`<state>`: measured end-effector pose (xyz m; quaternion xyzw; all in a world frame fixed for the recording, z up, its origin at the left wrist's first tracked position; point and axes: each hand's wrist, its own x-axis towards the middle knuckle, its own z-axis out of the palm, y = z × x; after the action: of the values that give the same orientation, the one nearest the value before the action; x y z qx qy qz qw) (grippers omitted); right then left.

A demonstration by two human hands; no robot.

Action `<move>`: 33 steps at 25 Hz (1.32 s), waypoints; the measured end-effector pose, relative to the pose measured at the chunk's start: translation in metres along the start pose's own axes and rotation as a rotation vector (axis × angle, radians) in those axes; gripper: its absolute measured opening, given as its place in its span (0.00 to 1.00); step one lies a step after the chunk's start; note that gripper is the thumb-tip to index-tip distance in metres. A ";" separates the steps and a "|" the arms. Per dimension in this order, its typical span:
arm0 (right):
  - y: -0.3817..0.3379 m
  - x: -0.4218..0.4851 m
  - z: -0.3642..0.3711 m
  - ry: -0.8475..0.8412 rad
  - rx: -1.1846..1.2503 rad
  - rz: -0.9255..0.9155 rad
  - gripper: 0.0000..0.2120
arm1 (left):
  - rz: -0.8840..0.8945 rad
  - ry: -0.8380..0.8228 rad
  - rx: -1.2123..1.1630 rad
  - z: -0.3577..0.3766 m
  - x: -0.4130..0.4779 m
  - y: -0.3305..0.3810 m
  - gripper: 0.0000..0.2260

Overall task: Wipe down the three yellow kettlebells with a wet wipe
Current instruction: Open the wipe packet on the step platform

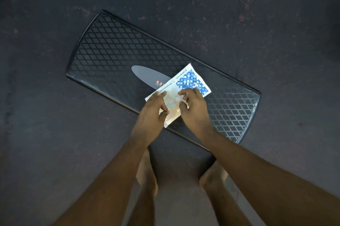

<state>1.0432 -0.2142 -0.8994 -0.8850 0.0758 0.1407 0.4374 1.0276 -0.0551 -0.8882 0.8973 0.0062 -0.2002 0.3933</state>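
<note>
Pack: my wipes pack [185,87] is white with blue shapes. I hold it over the middle of the black step board [114,47], near its front edge.
Left hand: my left hand [151,113] pinches the pack's left end.
Right hand: my right hand [193,109] pinches the pack's near edge with bent fingers.
Floor: the dark floor [46,115] is under the board and my bare feet [147,174].

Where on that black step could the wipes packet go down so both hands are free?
The black diamond-patterned step platform is bare along its far-left half, beyond the grey oval logo patch, and at its right end. The middle near edge is crowded: the left hand and right hand hold the white-and-blue wipes packet there.
</note>
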 end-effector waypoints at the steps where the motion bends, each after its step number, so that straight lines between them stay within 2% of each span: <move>1: 0.002 0.000 -0.001 -0.021 -0.079 -0.023 0.14 | 0.004 -0.001 -0.007 -0.001 0.000 0.001 0.05; 4: 0.005 0.004 -0.007 0.027 -0.189 -0.124 0.11 | -0.003 -0.012 -0.012 -0.002 0.001 0.002 0.06; 7: -0.002 0.010 -0.014 0.082 -0.103 -0.233 0.07 | 0.006 -0.007 0.002 -0.001 0.001 0.004 0.14; 9: -0.007 0.010 -0.019 0.070 -0.026 -0.242 0.06 | 0.000 0.001 -0.003 -0.001 0.002 0.004 0.14; 11: -0.010 0.009 -0.023 0.062 0.061 -0.159 0.02 | -0.021 0.007 -0.004 -0.002 0.002 0.003 0.12; 14: -0.015 0.012 -0.029 0.074 0.212 0.008 0.05 | -0.028 -0.001 -0.003 -0.003 0.001 0.001 0.15; 16: -0.020 0.014 -0.032 0.101 0.257 -0.004 0.05 | -0.021 -0.009 -0.007 -0.004 0.000 0.000 0.14; 18: -0.025 0.018 -0.035 0.118 0.339 -0.013 0.05 | -0.043 -0.021 0.006 -0.004 0.001 -0.001 0.08; 22: -0.025 0.036 -0.053 0.319 0.659 0.210 0.06 | -0.115 -0.045 0.045 -0.002 0.003 0.000 0.08; 24: -0.024 0.043 -0.064 0.395 0.681 0.268 0.06 | -0.130 -0.030 0.037 -0.002 0.003 0.004 0.08; 27: -0.025 0.046 -0.071 0.402 0.692 0.278 0.05 | -0.104 0.054 0.085 -0.004 0.007 0.017 0.08; 30: -0.023 0.046 -0.077 0.406 0.632 0.285 0.08 | 0.019 0.098 0.159 0.001 0.024 0.031 0.18; 32: -0.021 0.045 -0.081 0.386 0.591 0.292 0.09 | -0.003 0.093 0.141 0.010 0.034 0.040 0.25; 33: -0.019 0.044 -0.082 0.371 0.578 0.293 0.08 | -0.026 0.109 0.110 0.015 0.037 0.043 0.25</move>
<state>1.1049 -0.2684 -0.8512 -0.7152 0.3160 0.0119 0.6233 1.0639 -0.1008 -0.8811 0.9270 0.0283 -0.1560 0.3398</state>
